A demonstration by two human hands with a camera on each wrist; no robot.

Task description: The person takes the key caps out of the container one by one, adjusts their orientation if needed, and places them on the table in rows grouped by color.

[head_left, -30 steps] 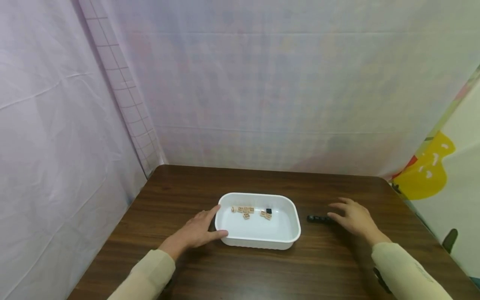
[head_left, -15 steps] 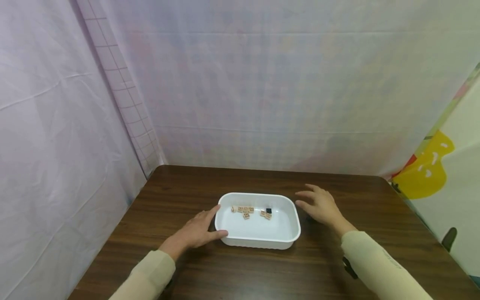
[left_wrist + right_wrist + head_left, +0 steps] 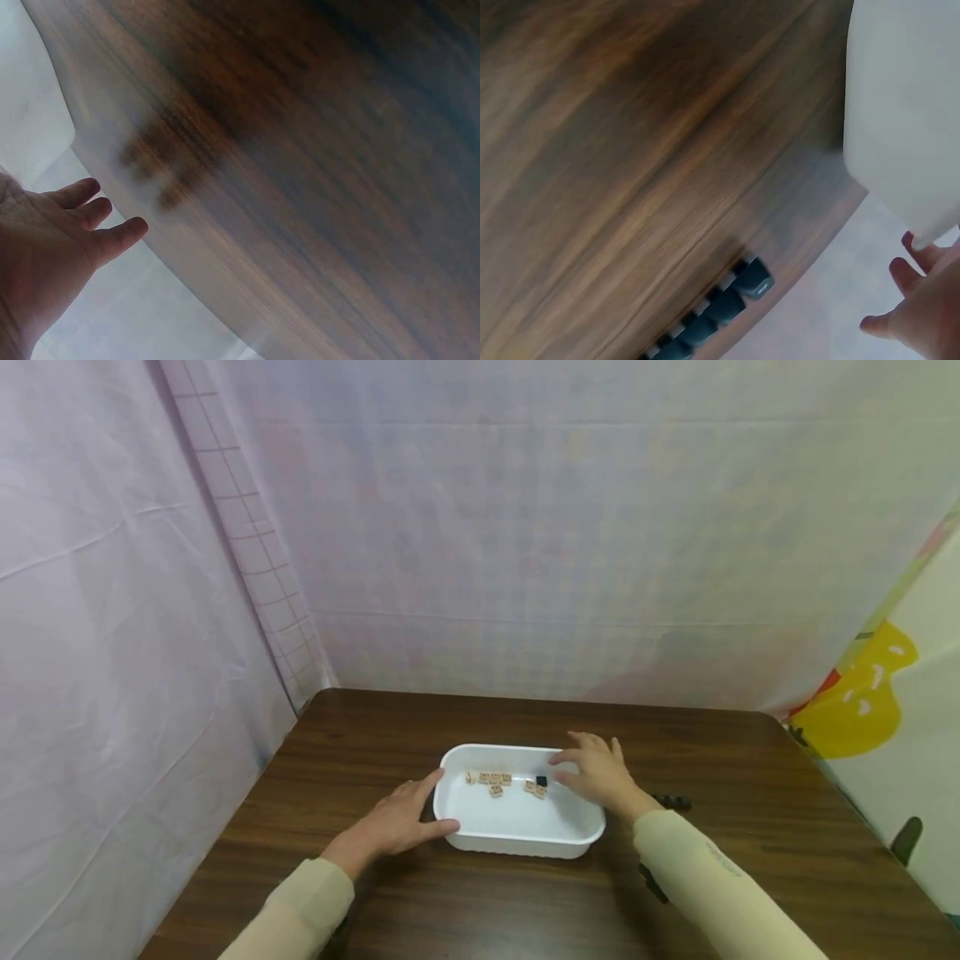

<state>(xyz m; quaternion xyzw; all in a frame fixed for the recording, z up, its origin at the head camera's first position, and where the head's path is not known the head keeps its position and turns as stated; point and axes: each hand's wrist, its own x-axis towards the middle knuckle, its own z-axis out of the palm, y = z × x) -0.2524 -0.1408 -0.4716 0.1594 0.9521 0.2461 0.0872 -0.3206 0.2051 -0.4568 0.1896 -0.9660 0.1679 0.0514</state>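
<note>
A white tray (image 3: 510,818) stands on the table, holding several small beige blocks (image 3: 496,779) and one black block (image 3: 542,782). My left hand (image 3: 397,818) rests at the tray's left rim, its thumb and fingers spread apart; the left wrist view shows that hand's fingers (image 3: 116,238) stretched out. Over the tray's right side hovers my right hand (image 3: 600,777), fingers apart and slightly bent, close to the black block. Nothing shows in its grasp. The right wrist view catches the right hand (image 3: 930,300) only partly, beside the tray's outer wall (image 3: 904,97).
Right of the tray lies a row of black keycap-like blocks (image 3: 675,802), partly hidden by my right forearm. The brown wooden table (image 3: 465,902) ends at a pale curtain (image 3: 525,568) behind and another curtain on the left.
My right hand has moved left, from above the black row across the tray's right rim to over its inside. My left hand has stayed at the left rim.
</note>
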